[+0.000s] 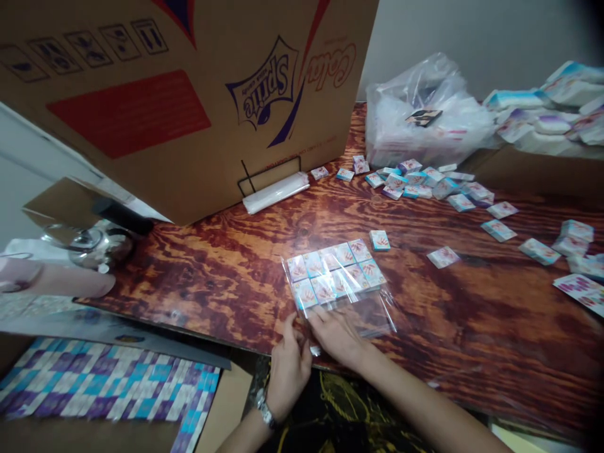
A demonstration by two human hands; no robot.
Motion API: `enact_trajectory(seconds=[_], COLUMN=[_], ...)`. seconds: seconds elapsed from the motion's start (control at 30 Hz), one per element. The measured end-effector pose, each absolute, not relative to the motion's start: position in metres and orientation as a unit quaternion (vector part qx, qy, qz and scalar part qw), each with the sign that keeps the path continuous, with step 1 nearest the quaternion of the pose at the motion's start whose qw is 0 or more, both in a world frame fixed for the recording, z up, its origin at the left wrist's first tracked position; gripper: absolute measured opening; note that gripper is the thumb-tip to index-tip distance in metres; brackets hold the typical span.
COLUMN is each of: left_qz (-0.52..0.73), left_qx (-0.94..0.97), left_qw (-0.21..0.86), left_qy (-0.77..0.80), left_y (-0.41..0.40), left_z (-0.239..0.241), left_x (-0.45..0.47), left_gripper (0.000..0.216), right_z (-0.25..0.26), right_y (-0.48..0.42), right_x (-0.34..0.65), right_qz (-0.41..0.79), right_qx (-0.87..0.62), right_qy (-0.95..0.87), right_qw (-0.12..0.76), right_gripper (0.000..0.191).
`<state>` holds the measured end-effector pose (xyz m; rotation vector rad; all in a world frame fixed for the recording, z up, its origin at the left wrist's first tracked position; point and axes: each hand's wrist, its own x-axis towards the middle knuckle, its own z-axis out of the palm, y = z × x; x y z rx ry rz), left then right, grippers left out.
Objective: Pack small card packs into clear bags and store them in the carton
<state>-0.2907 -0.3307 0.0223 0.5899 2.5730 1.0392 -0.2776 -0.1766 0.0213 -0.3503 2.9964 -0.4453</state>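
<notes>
A clear plastic bag [368, 318] lies flat near the table's front edge. Inside it, two rows of small printed boxes [334, 284] in white, blue and purple sit side by side. My left hand [293, 352] has its fingers closed on the bag's near left corner. Close beside it, my right hand [336, 333] grips the same near edge, its fingers bent over the film just below the boxes. The fingertips of both hands are partly hidden. One loose small box [379, 240] rests just beyond the bag's far right corner.
A large cardboard carton [198, 113] stands at the back left, with a stack of clear bags [276, 192] before it. Several loose boxes [425, 179] lie behind a stuffed plastic sack [425, 119]. At lower left, a carton holds packed boxes [108, 384].
</notes>
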Motion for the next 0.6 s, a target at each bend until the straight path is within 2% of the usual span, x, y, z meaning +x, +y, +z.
enact_trajectory(seconds=[0.07,0.17,0.23,0.3,0.37,0.47,0.6], left_qz=[0.351,0.348,0.335,0.299,0.257,0.198,0.144], left_qx=[0.218,0.238,0.253,0.282,0.370,0.538,0.562], left_qw=[0.135,0.121,0.080,-0.006,-0.071,-0.061,-0.013], left_qy=[0.901,0.899,0.904,0.912,0.890,0.817,0.814], left_y=[-0.333,-0.341,-0.346,-0.347,-0.341,-0.320,-0.294], left_z=[0.019,0.019,0.023,0.029,0.035,0.036,0.023], left_x=[-0.293,-0.296,-0.296,-0.291,-0.285,-0.275,-0.273], left_gripper=[0.051,0.051,0.049,0.047,0.045,0.041,0.043], right_z=[0.026,0.031,0.034,0.034,0.033,0.029,0.027], right_y=[-0.182,-0.182,-0.175,-0.161,-0.145,-0.124,-0.119], right_x=[-0.290,-0.293,-0.285,-0.273,-0.262,-0.254,-0.265], right_qz=[-0.133,-0.143,-0.177,-0.210,-0.221,-0.194,-0.138], right_qx=[-0.085,-0.072,-0.097,-0.136,-0.160,-0.161,-0.161], right_qy=[0.983,0.982,0.976,0.967,0.962,0.968,0.977], right_qw=[0.091,0.103,0.086,0.051,0.018,0.004,0.034], right_gripper=[0.027,0.028,0.028,0.030,0.028,0.027,0.030])
